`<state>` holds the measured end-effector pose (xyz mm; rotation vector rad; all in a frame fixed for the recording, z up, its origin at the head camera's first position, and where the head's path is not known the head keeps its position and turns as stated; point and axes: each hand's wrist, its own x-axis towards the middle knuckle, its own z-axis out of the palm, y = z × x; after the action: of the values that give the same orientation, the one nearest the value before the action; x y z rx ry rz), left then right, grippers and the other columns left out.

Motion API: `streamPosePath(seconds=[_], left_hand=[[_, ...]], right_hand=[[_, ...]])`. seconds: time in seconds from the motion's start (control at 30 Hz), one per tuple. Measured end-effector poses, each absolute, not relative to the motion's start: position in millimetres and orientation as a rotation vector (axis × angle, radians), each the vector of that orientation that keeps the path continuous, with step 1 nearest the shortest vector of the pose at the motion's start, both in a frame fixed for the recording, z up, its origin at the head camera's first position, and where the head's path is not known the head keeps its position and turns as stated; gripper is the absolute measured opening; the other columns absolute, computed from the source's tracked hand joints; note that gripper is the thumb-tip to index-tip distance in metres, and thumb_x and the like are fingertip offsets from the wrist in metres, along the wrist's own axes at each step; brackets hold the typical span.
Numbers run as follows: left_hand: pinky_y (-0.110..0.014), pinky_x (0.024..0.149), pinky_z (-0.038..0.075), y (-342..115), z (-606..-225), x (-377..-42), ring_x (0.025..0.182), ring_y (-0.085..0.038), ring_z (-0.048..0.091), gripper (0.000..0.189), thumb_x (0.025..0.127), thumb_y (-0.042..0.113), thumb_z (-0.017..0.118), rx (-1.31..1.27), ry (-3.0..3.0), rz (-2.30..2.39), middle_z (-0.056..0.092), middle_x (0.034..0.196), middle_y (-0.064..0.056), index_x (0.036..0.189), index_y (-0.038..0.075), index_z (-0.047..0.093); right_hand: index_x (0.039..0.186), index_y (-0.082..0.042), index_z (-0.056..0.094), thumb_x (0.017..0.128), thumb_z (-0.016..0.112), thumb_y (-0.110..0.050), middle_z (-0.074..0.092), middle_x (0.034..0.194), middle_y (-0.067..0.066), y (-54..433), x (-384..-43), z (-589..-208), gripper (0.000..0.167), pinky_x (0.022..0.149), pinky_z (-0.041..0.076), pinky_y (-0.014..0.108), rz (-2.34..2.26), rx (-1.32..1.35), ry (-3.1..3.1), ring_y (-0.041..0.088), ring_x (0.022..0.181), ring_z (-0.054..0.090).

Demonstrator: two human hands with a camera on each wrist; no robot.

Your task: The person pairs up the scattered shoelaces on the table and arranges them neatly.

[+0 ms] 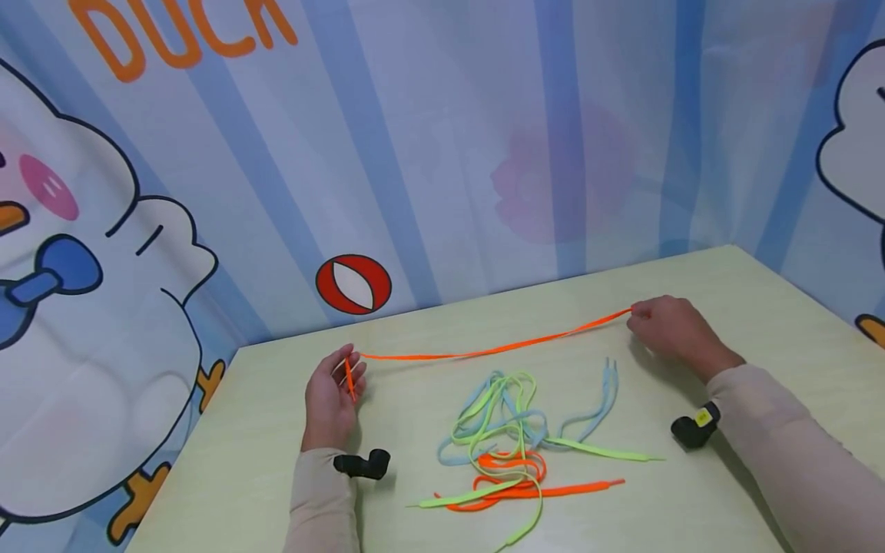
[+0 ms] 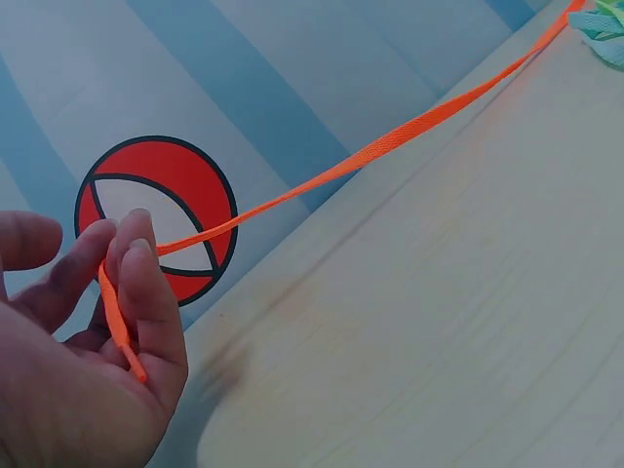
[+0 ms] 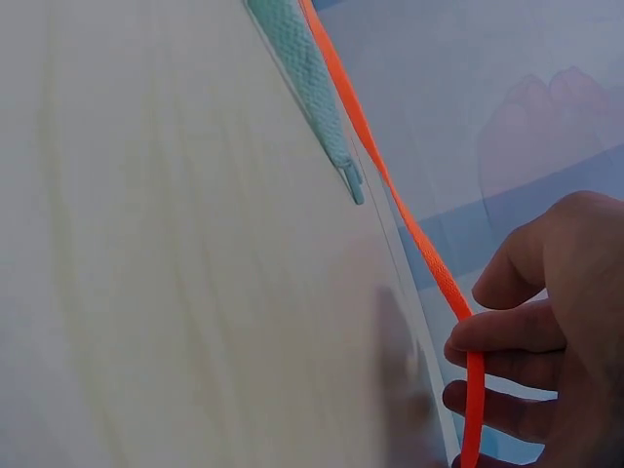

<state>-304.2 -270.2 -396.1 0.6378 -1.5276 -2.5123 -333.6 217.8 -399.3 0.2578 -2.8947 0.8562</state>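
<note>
An orange shoelace (image 1: 484, 352) stretches between both hands above the far part of the table, sagging slightly. My left hand (image 1: 333, 395) holds it near one end between the fingers. That end's tip (image 2: 139, 369) hangs down in front of the palm in the left wrist view. On the other side, my right hand (image 1: 674, 326) grips the lace with its fingers; in the right wrist view a length of it (image 3: 474, 409) runs down past the fingertips. Below lies a tangled pile of light blue (image 1: 588, 422), yellow-green (image 1: 601, 449) and orange (image 1: 574, 489) shoelaces.
The pale wooden table (image 1: 242, 461) meets a blue striped backdrop (image 1: 442, 153) printed with cartoon ducks and a red ball (image 1: 353, 284). Black wrist cameras (image 1: 362, 464) sit at both sleeves.
</note>
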Motion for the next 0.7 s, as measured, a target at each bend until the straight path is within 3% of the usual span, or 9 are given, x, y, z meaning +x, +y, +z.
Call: streamPosePath(seconds=[0.27,0.47,0.57,0.7], left_hand=[[-0.023,0.094,0.049,-270.9,-396.0,-302.0,0.107,-0.015,0.059,0.035,0.105,0.032,0.047,0.641,-1.525,-2.510,0.056,0.132,-0.005,0.135,0.015,0.058],[-0.025,0.097,0.048,-271.4,-395.6,-302.4,0.108,-0.016,0.062,0.041,0.106,0.032,0.047,0.642,-1.509,-2.520,0.055,0.140,-0.006,0.142,0.015,0.053],[-0.025,0.097,0.048,-271.0,-395.6,-302.8,0.113,-0.018,0.062,0.041,0.106,0.032,0.046,0.643,-1.522,-2.511,0.057,0.141,-0.006,0.142,0.014,0.053],[-0.024,0.094,0.050,-270.0,-395.3,-302.6,0.116,-0.020,0.063,0.038,0.106,0.032,0.045,0.638,-1.543,-2.500,0.058,0.140,-0.006,0.140,0.015,0.053]], right_hand=[[0.065,-0.012,0.040,0.092,0.044,-0.014,0.037,0.059,0.000,218.2,-333.9,-401.0,0.027,0.057,0.030,0.034,0.866,0.252,-2.948,0.019,0.054,0.037],[0.071,-0.009,0.049,0.093,0.045,-0.016,0.045,0.061,0.001,217.9,-334.1,-400.7,0.024,0.059,0.033,0.034,0.866,0.257,-2.982,0.019,0.055,0.042],[0.086,-0.001,0.062,0.095,0.046,-0.018,0.052,0.066,0.002,217.8,-333.2,-400.9,0.025,0.060,0.035,0.034,0.866,0.262,-3.002,0.019,0.056,0.045],[0.087,-0.001,0.062,0.095,0.045,-0.017,0.053,0.066,0.002,217.7,-333.0,-401.2,0.025,0.060,0.035,0.034,0.856,0.275,-3.018,0.019,0.057,0.045]])
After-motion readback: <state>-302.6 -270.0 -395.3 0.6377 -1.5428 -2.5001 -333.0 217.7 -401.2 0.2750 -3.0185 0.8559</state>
